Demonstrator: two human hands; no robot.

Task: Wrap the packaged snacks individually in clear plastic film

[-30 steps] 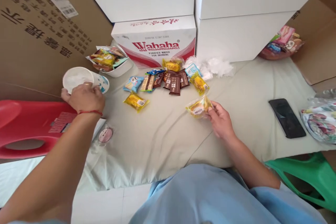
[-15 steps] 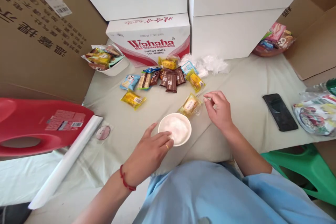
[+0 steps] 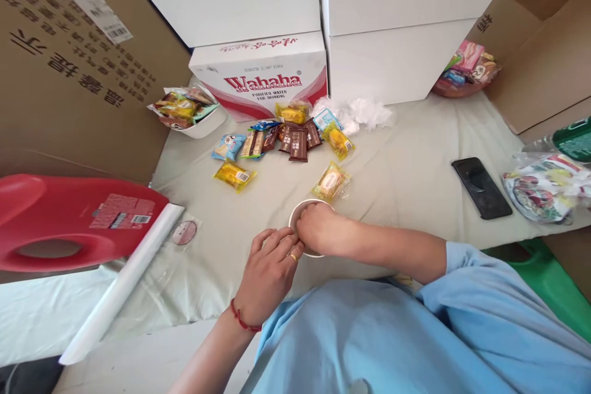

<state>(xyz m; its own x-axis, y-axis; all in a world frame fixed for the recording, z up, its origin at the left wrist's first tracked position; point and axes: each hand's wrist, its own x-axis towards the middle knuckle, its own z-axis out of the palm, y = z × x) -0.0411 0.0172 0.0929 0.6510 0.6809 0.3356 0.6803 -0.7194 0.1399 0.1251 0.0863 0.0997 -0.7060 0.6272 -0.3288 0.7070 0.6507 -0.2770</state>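
Note:
A round white bowl (image 3: pixel 298 209) sits near the table's front edge. My right hand (image 3: pixel 318 228) reaches down into it, fingers curled and fingertips hidden; whatever they hold cannot be made out. The hand covers most of the bowl's inside. At the bowl's left rim rests my left hand (image 3: pixel 272 261), its fingers stretched out and touching the edge, with a ring and a red string bracelet on it. Just beyond the bowl lies a yellow-wrapped snack (image 3: pixel 331 181).
Several wrapped snacks, including brown-wrapped bars (image 3: pixel 298 144), lie before a Wahaba-style water carton (image 3: pixel 272 77). A snack-filled white container (image 3: pixel 203 123) stands left. A red jug (image 3: pixel 83 221) and a white roll (image 3: pixel 124 283) are nearer. A phone (image 3: pixel 482 188) lies right.
My right hand has moved left from beside the yellow-wrapped snack into the bowl. My left hand has drawn back slightly, from over the rim to its edge.

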